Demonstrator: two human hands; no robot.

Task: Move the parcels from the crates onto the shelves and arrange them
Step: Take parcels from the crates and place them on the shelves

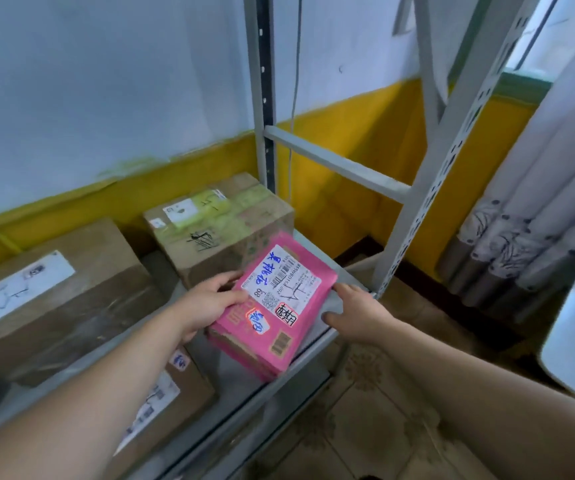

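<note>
Pale blue wall with a yellow band below, and a grey metal shelf (237,382) standing against it. That's the stage from the head view.

The pink cardboard parcel (274,310) lies flat at the right-hand front of the shelf, just ahead of a brown cardboard box with green tape (220,230). The left hand (209,303) grips its left edge, fingers laid across the label. The right hand (358,313) is released, with straight fingers at the parcel's right side; whether they actually touch it, I can't say.

The danger here is the near corner, which looks right on the front lip. Let go too soon, or nudge it from the left, and it could tip off onto the tiled floor (365,427).

The white shipping label (279,282) carries a barcode, a QR code and a handwritten "68". The blue handwriting and red-edged stickers are too blurred for me to read.
</note>
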